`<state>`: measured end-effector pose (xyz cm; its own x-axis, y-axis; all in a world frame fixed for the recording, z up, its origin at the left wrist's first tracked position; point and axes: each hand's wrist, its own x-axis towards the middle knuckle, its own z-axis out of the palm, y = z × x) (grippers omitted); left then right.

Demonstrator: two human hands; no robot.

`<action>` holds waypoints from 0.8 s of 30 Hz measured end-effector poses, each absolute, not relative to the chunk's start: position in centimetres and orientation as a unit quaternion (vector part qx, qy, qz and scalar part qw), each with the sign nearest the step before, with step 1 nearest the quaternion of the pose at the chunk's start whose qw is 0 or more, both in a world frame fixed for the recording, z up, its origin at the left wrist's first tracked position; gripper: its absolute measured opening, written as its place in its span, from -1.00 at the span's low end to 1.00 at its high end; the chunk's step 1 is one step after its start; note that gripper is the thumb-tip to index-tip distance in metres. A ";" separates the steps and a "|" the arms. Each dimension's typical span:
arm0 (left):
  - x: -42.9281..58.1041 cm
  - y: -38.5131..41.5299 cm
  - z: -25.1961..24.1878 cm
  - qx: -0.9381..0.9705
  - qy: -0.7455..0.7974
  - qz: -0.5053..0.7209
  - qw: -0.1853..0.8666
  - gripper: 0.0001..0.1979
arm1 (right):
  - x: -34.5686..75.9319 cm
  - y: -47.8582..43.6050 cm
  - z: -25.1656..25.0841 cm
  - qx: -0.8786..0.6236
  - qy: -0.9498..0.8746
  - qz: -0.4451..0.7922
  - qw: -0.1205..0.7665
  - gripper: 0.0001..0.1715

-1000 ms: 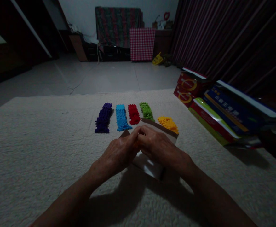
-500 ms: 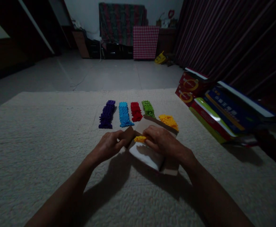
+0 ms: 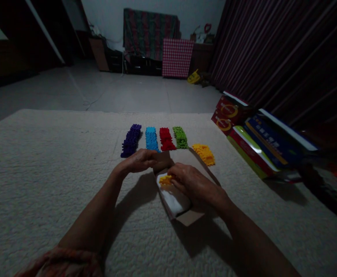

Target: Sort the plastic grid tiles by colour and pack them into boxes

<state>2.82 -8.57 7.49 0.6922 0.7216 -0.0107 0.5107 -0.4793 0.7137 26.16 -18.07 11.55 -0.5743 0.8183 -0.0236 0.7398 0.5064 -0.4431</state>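
My left hand (image 3: pixel 141 160) is closed on a brown flap at the far left corner of an open cardboard box (image 3: pixel 192 217). Between the fingers of my right hand (image 3: pixel 190 180), over the box opening, is a small yellow plastic building piece (image 3: pixel 165 180). White material (image 3: pixel 174 201) lies inside the box below it. Beyond the box are rows of interlocking pieces: purple (image 3: pixel 131 141), light blue (image 3: pixel 151 138), red (image 3: pixel 166 138) and green (image 3: pixel 180 137). A yellow row (image 3: pixel 204 154) lies to the right, beside the raised lid. The fingertips of my left hand are partly hidden by the flap.
A pale quilted mat (image 3: pixel 55 173) spreads under everything. Printed boxes, one blue (image 3: pixel 269 140) and some red (image 3: pixel 227 111), stand at the right by a dark striped curtain (image 3: pixel 252 50). Tiled floor (image 3: pixel 134 92) and a low cabinet (image 3: pixel 144 67) lie beyond.
The box has turned, its near corner shifting left and down. My left hand has moved up and right along with its flap. The yellow piece in my right hand has moved slightly left and lower.
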 end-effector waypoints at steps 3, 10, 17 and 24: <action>1.9 -8.5 7.2 0.842 0.369 0.163 0.358 -0.83 | 25.3 -18.2 11.6 -0.457 -0.863 0.198 0.084 -0.85; 2.8 -8.7 4.6 0.753 0.365 0.271 0.475 -0.70 | 24.1 -18.0 11.8 -0.479 -0.860 0.172 0.047 -0.82; 4.0 -8.4 3.5 0.670 0.288 0.327 0.601 -0.31 | 24.1 -16.0 11.8 -0.454 -0.864 0.187 0.113 -0.69; 4.0 -7.5 2.7 0.658 0.303 0.328 0.607 -0.22 | 24.1 -14.7 11.1 -0.468 -0.863 0.160 0.106 -0.73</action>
<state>3.97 -7.53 2.73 0.6011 0.7967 0.0636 0.0008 -0.0802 0.9968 24.10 -14.65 11.06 -0.5392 0.8415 0.0325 0.7741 0.5105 -0.3743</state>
